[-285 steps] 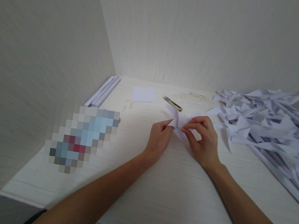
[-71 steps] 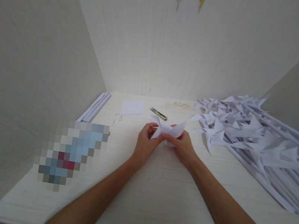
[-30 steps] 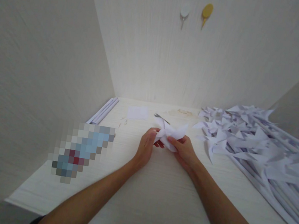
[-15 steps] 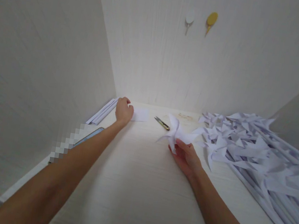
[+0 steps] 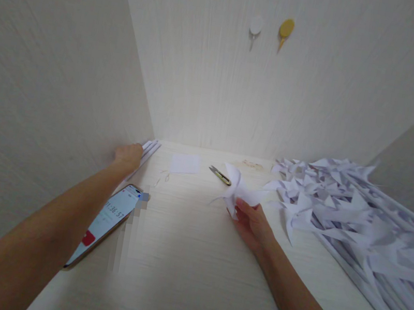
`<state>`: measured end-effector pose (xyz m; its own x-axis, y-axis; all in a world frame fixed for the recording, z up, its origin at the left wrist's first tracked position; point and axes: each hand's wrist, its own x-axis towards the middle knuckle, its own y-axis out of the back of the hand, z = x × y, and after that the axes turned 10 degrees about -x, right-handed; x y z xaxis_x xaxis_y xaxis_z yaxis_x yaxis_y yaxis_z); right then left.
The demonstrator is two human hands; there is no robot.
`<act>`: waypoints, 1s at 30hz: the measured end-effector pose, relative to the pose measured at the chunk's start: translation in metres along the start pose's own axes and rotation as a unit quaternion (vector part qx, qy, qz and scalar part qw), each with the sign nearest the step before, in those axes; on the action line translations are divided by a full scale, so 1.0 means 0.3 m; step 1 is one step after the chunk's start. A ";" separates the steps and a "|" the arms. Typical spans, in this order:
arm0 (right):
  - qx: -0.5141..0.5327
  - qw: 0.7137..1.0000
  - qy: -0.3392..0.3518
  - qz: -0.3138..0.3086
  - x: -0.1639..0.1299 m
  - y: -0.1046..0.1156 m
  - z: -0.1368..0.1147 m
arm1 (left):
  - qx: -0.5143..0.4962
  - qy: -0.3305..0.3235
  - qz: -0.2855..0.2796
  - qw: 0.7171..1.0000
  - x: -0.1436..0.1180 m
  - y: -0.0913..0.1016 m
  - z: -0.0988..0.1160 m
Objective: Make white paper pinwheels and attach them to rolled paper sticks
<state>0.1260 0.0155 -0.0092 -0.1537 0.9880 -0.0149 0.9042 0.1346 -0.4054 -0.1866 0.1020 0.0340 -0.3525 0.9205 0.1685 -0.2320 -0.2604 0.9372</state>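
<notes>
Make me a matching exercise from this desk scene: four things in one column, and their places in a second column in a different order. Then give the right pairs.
Things
1. paper pinwheel
2. phone
3. snips
4. paper rolls

Places
A. against the left wall, at the left hand
B. lying on the desk under the left forearm
C. held up by the right hand
D. on the desk just beyond the pinwheel, toward the back wall

Pairs: 1-C, 2-B, 3-D, 4-A
</notes>
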 end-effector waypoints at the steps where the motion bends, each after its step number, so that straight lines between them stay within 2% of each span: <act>1: -0.002 1.000 -0.001 -0.002 0.002 0.001 0.001 | 0.004 0.004 0.001 1.000 0.005 0.002 0.003; 5: 0.026 1.000 -0.016 -0.003 0.006 0.000 0.000 | 0.011 0.006 0.007 1.000 0.036 0.037 0.013; 8: 0.058 0.998 -0.038 0.000 0.005 0.007 -0.002 | -0.017 -0.007 0.011 1.000 0.054 0.084 0.055; 10: 0.073 0.996 -0.055 -0.004 0.002 0.020 -0.001 | -0.182 0.011 0.016 0.983 0.036 0.110 0.115; 11: 0.082 0.995 -0.062 -0.007 0.001 0.028 0.000 | -0.293 0.031 -0.009 0.955 0.012 0.116 0.152; 13: 0.106 0.992 -0.072 -0.016 -0.002 0.046 0.003 | -0.377 0.029 -0.047 0.925 -0.075 0.110 0.231; 15: 0.132 0.988 -0.069 -0.030 -0.005 0.062 0.005 | -0.574 0.049 -0.174 0.798 -0.200 0.080 0.303; 17: 0.151 0.986 -0.053 -0.043 -0.008 0.071 0.003 | -0.653 0.059 -0.284 0.700 -0.339 0.031 0.356; 20: 0.169 0.984 -0.042 -0.045 -0.011 0.076 -0.002 | -0.681 0.061 -0.391 0.617 -0.506 -0.053 0.392; 22: 0.182 0.981 -0.057 -0.044 -0.012 0.078 -0.004 | -0.693 0.053 -0.410 0.590 -0.570 -0.098 0.392; 25: 0.203 0.974 -0.085 -0.055 -0.010 0.081 -0.005 | -0.709 0.056 -0.397 0.580 -0.607 -0.133 0.377; 30: 0.223 0.966 -0.107 -0.070 -0.005 0.085 -0.002 | -0.727 0.033 -0.373 0.575 -0.615 -0.139 0.361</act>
<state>0.1495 0.0175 -0.0191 -0.3840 0.9177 -0.1016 0.6144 0.1719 -0.7700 -0.0137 -0.0254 -0.0031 0.3154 0.9334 -0.1713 -0.8366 0.1883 -0.5144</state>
